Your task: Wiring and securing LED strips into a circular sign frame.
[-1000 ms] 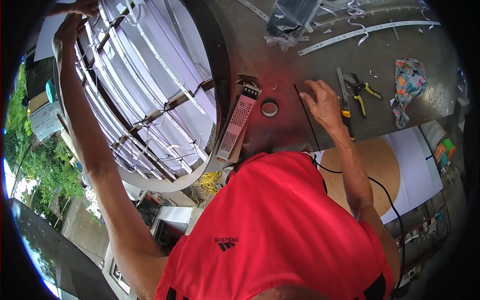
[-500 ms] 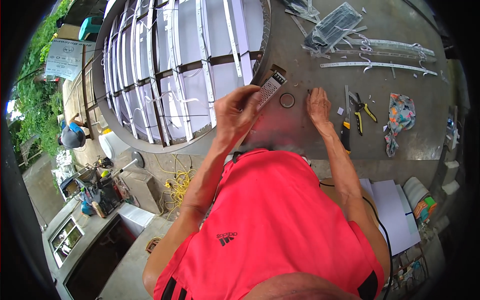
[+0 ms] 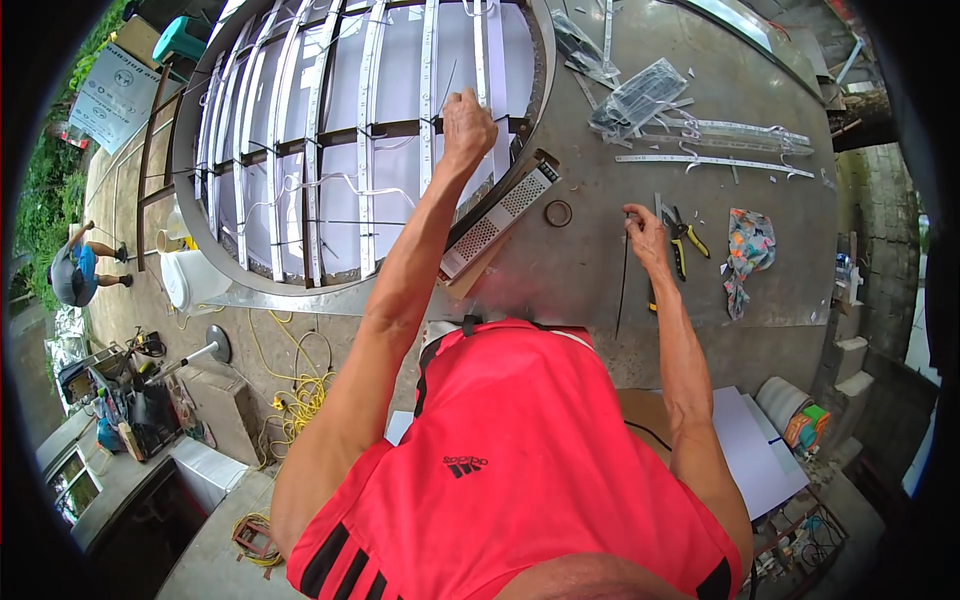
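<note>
My left hand (image 3: 468, 130) is closed over the dark crossbar (image 3: 400, 127) inside a large round frame, beside a white LED strip (image 3: 427, 60). What its fingers hold is hidden; a thin black tail stands up close to them. Near the right of the table, my right hand (image 3: 645, 238) pinches a long black cable tie (image 3: 622, 285), which hangs down toward the table's front edge. A perforated metal power supply (image 3: 500, 222) lies against the frame's rim (image 3: 546, 70), next to an open brown carton. Several LED strips run across the frame, with black ties at the crossbar.
A tape roll (image 3: 558, 213) lies between my hands. Yellow-black pliers (image 3: 688, 232), a patterned cloth (image 3: 748, 255), loose LED strips (image 3: 715, 161) and a clear plastic packet (image 3: 640, 98) are on the right. Another person (image 3: 75, 275) stands far left; a yellow cord (image 3: 297, 395) lies on the floor.
My left hand has left the power supply and moved forward to the frame's crossbar. My right hand has lifted a black cable tie off the table. The whole view has shifted.
</note>
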Demonstrator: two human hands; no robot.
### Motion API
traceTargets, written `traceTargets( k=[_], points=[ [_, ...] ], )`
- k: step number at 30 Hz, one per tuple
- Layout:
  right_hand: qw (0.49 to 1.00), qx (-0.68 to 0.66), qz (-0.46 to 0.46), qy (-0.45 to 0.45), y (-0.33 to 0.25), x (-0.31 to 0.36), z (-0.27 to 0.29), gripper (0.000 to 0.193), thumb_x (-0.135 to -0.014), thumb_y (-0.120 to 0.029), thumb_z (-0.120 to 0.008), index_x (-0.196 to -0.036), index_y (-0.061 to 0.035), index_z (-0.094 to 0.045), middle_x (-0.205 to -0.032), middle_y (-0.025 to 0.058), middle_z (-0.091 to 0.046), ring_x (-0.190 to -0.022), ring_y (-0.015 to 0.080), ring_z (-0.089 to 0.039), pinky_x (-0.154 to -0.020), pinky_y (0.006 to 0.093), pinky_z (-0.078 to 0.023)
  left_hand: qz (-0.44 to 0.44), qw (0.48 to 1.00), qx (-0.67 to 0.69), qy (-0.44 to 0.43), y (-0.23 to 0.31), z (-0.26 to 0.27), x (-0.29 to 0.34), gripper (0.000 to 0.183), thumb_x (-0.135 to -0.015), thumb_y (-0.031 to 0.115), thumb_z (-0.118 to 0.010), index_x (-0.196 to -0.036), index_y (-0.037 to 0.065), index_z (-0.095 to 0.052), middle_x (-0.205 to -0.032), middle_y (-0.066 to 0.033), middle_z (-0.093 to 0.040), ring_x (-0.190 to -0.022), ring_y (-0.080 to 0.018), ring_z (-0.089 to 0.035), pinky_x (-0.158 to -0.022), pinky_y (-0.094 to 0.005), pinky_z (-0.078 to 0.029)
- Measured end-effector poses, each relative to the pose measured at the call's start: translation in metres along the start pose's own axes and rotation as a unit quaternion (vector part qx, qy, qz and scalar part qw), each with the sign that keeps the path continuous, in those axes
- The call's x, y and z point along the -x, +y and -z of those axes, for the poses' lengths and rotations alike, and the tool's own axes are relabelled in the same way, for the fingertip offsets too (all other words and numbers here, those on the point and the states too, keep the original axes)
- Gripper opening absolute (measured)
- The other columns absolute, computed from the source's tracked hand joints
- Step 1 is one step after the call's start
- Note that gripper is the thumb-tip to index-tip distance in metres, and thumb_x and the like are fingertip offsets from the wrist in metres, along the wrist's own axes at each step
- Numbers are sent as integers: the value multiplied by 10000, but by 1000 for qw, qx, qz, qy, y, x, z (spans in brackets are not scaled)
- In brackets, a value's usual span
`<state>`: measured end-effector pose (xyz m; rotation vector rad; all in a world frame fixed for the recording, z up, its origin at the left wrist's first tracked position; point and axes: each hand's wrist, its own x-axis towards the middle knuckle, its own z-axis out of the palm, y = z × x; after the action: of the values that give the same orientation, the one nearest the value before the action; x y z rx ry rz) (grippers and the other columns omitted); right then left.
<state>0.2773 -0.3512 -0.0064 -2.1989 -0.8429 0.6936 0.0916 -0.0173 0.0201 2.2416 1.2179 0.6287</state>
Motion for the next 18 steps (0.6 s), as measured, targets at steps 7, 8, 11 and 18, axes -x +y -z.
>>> traceTargets(
  k=[7, 8, 11, 18],
  points=[
    [993, -107, -29, 31, 4, -38, 34, 207, -855, -91, -624, -1049, -20, -641, -739, 6, -624, -660, 83, -586, -616, 243, -466, 83, 992, -35, -88, 14, 7, -33, 412, -862, 210, -650, -1217, 2, -643, -1034, -243, -695, -1000, -384, -669, -897, -439, -516],
    [992, -114, -26, 36, 3, -45, 38, 205, -853, -91, -629, -1045, -20, -637, -742, 8, -630, -663, 82, -588, -617, 242, -468, 72, 995, -5, -73, -1, -2, -40, 457, -836, 237, -690, -1237, 22, -646, -970, -201, -725, -951, -334, -701, -883, -398, -531],
    [996, -74, -24, 34, 2, -61, 41, 182, -846, -94, -642, -1012, -19, -637, -740, 25, -637, -674, 103, -600, -630, 258, -484, 106, 987, 77, -95, -10, 1, -45, 477, -821, 258, -725, -1228, 19, -656, -937, -168, -739, -897, -254, -721, -816, -347, -553],
    [980, 152, 116, 63, 9, -99, 43, 195, -849, -119, -656, -1010, -10, -672, -925, 131, -668, -774, 254, -667, -736, 352, -524, 146, 931, 308, -126, -7, -7, -44, 442, -799, 153, -772, -1202, -2, -676, -800, -78, -713, -644, -123, -638, -616, -272, -530]
  ],
)
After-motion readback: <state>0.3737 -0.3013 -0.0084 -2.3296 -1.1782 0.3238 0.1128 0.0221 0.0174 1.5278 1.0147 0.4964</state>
